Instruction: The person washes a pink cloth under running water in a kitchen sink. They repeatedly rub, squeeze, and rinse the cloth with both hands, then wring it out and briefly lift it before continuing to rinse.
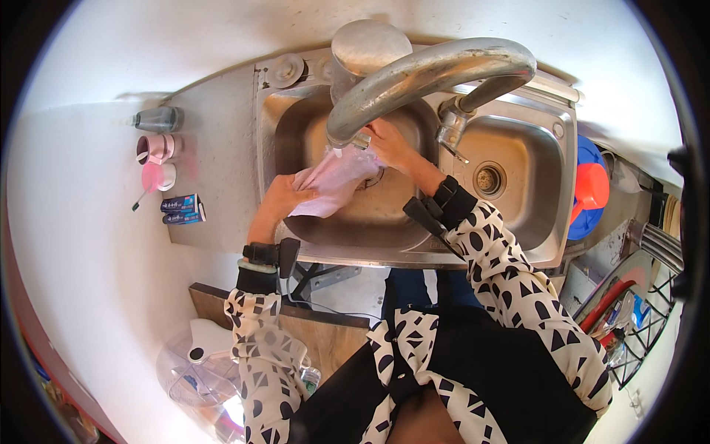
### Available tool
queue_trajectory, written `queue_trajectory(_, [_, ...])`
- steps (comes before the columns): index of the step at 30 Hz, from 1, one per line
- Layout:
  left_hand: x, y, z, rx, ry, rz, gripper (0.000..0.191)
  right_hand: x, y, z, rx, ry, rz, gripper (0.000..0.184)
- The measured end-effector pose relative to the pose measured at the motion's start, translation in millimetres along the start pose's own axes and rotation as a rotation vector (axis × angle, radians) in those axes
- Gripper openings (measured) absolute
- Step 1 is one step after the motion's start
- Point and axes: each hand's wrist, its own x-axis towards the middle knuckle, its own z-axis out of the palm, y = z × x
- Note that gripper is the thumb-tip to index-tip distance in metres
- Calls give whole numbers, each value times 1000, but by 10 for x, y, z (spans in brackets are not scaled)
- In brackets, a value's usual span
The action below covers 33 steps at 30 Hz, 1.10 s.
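Observation:
A wet pink cloth (335, 183) is stretched between my hands over the left basin (388, 227) of a stainless steel double sink. My left hand (288, 195) grips its lower left end, thumb on top. At the upper right end, my right hand (388, 144) has hold of the cloth, its fingers partly behind the faucet's tip. Above them arches a large metal faucet (432, 72), its outlet right over the cloth, where a little water seems to fall. Part of the basin's drain shows dark beside the cloth's edge.
The right basin (527, 172) has a strainer drain (490, 180). Left of the sink stand a dark bottle (159, 119), pink cups (158, 177) and toothpaste boxes (183, 209). A red scoop (591, 186) rests on a blue basin (588, 222) at right. A wooden board (327, 338) lies below left.

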Motion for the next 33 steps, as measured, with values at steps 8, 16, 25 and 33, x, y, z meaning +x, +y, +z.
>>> queue_trajectory(8, [129,-180,280,-1040,65,167,45,-36,189,-383,-459,-379,-109,29])
queue_trajectory(16, [641,-444,733,-1287,316,13,40,-242,-73,510,124,-49,177,33])
queue_trajectory(25, [765,-303,1158,-1768,-484,280,42,-137,-372,338,-190,-129,36,13])
queue_trajectory(33, [344,82,923,-1735,68,83,49,-95,181,155,-190,112,70,30])
